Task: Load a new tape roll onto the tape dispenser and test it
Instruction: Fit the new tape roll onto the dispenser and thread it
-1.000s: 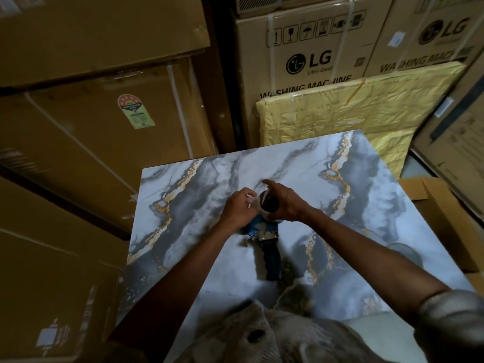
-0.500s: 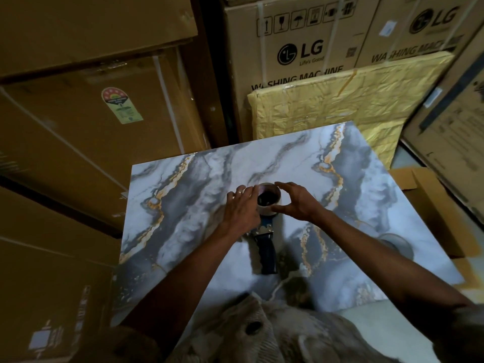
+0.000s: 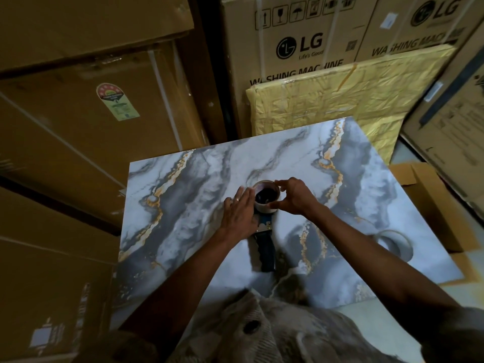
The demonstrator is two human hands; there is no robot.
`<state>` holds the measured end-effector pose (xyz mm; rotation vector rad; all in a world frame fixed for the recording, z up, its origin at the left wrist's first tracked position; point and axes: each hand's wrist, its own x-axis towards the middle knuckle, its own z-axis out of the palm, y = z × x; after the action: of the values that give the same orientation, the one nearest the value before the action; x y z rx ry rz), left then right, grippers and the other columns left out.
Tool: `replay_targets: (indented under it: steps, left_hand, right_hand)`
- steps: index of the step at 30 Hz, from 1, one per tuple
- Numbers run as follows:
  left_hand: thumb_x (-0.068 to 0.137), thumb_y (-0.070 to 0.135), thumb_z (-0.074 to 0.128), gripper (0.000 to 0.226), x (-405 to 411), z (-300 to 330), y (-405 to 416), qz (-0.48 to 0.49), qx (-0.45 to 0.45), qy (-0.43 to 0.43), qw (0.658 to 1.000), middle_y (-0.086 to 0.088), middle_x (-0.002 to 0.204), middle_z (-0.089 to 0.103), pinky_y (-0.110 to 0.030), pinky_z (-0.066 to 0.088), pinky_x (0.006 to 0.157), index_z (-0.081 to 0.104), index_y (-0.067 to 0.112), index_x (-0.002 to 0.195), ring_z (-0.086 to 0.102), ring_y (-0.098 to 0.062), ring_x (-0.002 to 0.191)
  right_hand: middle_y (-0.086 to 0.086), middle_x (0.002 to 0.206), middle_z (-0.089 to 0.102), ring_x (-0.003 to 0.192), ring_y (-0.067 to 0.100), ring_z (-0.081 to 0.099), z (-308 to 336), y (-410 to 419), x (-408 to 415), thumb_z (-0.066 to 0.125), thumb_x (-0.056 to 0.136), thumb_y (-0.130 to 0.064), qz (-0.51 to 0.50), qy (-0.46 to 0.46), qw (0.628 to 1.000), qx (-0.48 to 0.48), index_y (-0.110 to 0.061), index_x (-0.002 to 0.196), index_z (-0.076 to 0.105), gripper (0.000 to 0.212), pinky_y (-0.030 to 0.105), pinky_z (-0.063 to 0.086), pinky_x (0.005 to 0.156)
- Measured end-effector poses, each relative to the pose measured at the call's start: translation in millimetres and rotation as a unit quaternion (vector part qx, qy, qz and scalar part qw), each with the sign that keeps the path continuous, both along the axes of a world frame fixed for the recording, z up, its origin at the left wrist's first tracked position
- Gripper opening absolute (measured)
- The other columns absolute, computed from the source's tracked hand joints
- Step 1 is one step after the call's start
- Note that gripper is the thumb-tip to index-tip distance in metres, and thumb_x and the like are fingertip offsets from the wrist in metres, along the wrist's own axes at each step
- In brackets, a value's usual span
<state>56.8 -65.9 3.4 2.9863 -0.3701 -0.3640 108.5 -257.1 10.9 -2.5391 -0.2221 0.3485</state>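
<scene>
Tape roll seated at the far end of the dispenser, flanked by both hands.

The tape dispenser (image 3: pixel 264 241) is laid flat on the marbled desk (image 3: pixel 183 205), its long axis running near-to-far: the dark handle points toward the person, the roll end away. The tape roll (image 3: pixel 266 197) lies at that far end, core opening facing up. The right hand (image 3: pixel 294 196) is placed just right of the roll, thumb and forefinger curved round its rim, so this grip is closed on the roll. The left hand (image 3: pixel 239 213) is laid flat, fingers straight, along the roll's left side and over the dispenser frame; it is pressing, not clasping. Both hands are equally near. Whether the roll is fully seated on the hub cannot be told in the dim light. A second roll (image 3: pixel 395 243) lies well apart to the right.
</scene>
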Motion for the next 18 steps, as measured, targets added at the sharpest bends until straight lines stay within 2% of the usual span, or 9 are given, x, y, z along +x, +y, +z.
replay_targets:
  steps: [3,6,10,18]
  left_hand:
    - [0.088,0.03,0.057,0.085,-0.8,-4.6,1.8,0.003,-0.012,0.001,1.0,-0.007,0.166,0.012,-0.048,0.022,0.116,0.01,0.009,0.157,0.002,-0.024,0.154]
    - [0.088,0.032,0.057,0.087,-1.3,-9.2,2.2,0.012,-0.039,0.004,0.999,-0.006,0.166,0.011,-0.047,0.019,0.118,0.01,0.009,0.157,0.0,-0.022,0.154]
    - [0.087,0.038,0.061,0.092,-0.6,-13.0,4.7,0.01,-0.076,0.007,0.997,-0.005,0.167,0.009,-0.045,0.016,0.119,0.009,0.01,0.158,-0.001,-0.02,0.154]
    - [0.086,0.03,0.068,0.099,-1.3,-19.4,9.5,0.018,-0.135,0.013,0.991,-0.01,0.167,0.003,-0.046,0.015,0.12,0.002,0.013,0.158,-0.003,-0.021,0.154]
  right_hand:
    - [0.021,0.122,0.069,0.109,0.033,0.067,0.9,2.1,1.5,0.09,0.072,-0.038,0.003,0.013,1.0,0.003,-0.002,0.141,0.055,0.085,0.041,0.053,0.095]
    - [0.022,0.112,0.072,0.104,0.037,0.068,-0.8,1.7,0.7,0.09,0.073,-0.037,0.018,0.002,1.0,0.002,-0.001,0.134,0.061,0.077,0.04,0.052,0.088]
    - [0.021,0.109,0.074,0.105,0.037,0.069,-0.2,-1.6,-0.2,0.088,0.074,-0.038,0.026,0.001,1.0,0.007,0.0,0.136,0.06,0.077,0.038,0.051,0.089]
    - [0.02,0.106,0.075,0.097,0.034,0.072,5.1,-3.2,-2.8,0.089,0.074,-0.036,0.03,-0.004,0.999,0.029,0.0,0.132,0.063,0.074,0.039,0.055,0.086]
